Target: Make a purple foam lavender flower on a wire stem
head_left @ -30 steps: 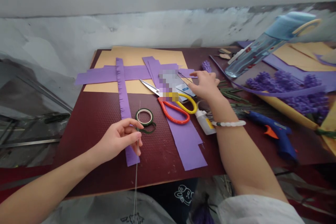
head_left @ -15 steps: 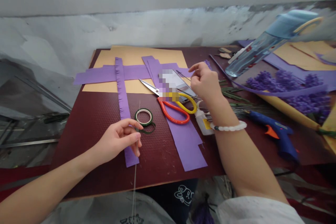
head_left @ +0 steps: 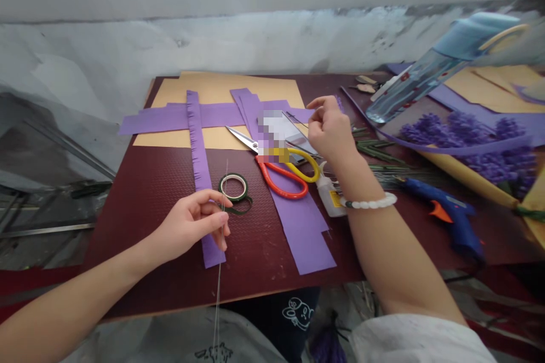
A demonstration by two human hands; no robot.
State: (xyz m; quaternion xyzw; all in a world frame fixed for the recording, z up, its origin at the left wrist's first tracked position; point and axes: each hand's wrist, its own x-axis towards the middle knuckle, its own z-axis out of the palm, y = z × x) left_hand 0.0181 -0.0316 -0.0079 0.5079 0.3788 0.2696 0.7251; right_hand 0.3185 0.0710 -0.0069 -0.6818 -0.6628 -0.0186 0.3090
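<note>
Maroon tabletop (head_left: 142, 198); centre-left, left hand (head_left: 196, 220) pinches wires (head_left: 218, 279), probably steadying them; right hand (head_left: 332, 129) curled, whether gripping I can't tell.

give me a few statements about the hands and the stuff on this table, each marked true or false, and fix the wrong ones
1. The left hand holds thin wires. True.
2. Both scissors handles are red. False: the scissors have one red handle and one yellow.
3. The fringed purple strip crosses another purple strip. True.
4. The bracelet is on the left wrist. False: the bracelet circles the right wrist.
5. The glue gun lies left of the scissors. False: the glue gun lies right of them.
</note>
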